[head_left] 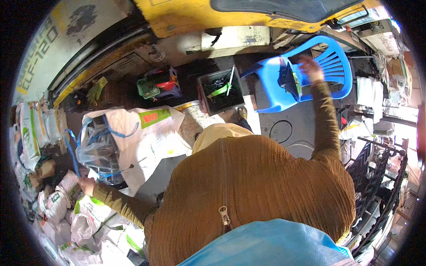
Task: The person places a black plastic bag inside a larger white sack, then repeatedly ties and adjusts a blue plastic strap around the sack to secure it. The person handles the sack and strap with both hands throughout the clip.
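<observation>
My left hand (pixel 87 186) is at the lower left, closed on the end of a blue cord (pixel 72 153). That cord runs up beside a clear plastic bag (pixel 95 153) with dark things inside, which lies on a large white printed sack (pixel 144 142). On the right, my right hand (pixel 312 69) is stretched out over a blue plastic chair (pixel 273 84). Motion smears its fingers, so I cannot make out their pose. A dark, pointed piece with a green edge (pixel 289 82) rests on the chair seat, just left of this hand.
A dark crate (pixel 204 95) of black pieces, with a green tool and a white stick, stands ahead. Left of it is a small stool (pixel 171 91) with green and red items. White sacks (pixel 88 221) pile up at lower left. A yellow machine (pixel 177 20) spans the far side; black racks (pixel 377 177) stand right.
</observation>
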Action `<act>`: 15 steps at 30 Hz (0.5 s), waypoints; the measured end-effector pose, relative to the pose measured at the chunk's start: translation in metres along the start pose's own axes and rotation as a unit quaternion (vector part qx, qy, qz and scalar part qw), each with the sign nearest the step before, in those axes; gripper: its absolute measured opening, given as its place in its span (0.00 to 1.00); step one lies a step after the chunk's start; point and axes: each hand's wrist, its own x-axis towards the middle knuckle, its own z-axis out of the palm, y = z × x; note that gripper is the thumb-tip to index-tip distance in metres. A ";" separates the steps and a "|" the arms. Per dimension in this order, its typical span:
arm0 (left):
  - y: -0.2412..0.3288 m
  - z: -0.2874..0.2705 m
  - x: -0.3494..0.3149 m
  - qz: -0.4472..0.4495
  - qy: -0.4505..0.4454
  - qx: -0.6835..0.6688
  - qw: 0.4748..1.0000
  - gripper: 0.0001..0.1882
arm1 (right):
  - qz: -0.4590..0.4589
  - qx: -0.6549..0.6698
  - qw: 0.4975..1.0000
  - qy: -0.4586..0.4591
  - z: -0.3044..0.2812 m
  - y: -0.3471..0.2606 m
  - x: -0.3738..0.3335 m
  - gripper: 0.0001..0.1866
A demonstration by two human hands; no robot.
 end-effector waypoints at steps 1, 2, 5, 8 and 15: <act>-0.008 -0.018 0.011 0.029 -0.079 0.119 0.989 0.27 | -0.020 -0.063 0.993 0.094 -0.045 0.005 0.027 0.18; -0.011 -0.026 -0.005 -0.012 -0.064 0.094 0.993 0.27 | -0.011 -0.101 0.982 0.156 -0.092 0.012 0.054 0.18; -0.026 -0.073 -0.053 -0.165 -0.041 0.063 0.983 0.28 | -0.064 -0.272 0.934 0.222 -0.208 0.029 0.148 0.18; -0.022 -0.117 -0.094 -0.252 -0.092 0.057 0.962 0.31 | -0.036 -0.317 0.915 0.247 -0.275 0.051 0.230 0.18; 0.076 -0.177 -0.147 -0.281 -0.044 0.151 0.947 0.33 | -0.054 -0.224 0.927 0.295 -0.264 0.051 0.357 0.18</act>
